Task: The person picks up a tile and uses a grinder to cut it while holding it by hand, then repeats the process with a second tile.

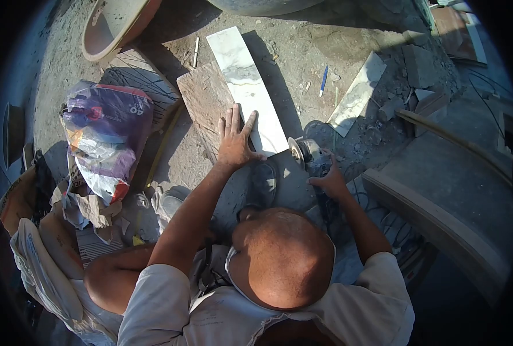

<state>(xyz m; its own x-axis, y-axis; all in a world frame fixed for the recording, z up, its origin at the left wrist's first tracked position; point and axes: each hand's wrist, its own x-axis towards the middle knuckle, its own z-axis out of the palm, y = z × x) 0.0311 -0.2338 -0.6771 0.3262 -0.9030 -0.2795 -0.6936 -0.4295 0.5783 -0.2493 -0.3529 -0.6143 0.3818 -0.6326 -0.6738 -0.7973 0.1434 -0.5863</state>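
My left hand (235, 141) lies flat, fingers spread, on the near end of a long white marble tile (246, 86). The tile rests on a brown stone slab (204, 106) on the dusty ground. My right hand (328, 180) grips an angle grinder (308, 153). Its disc (295, 151) sits at the tile's near right corner. My head and shoulders fill the lower middle of the view.
A printed plastic sack (109, 132) lies to the left, with an orange basin (115, 23) behind it. A second marble strip (357, 93) and a blue pen (324, 78) lie to the right. A concrete ledge (441, 202) runs along the right side. Rubble sits at upper right.
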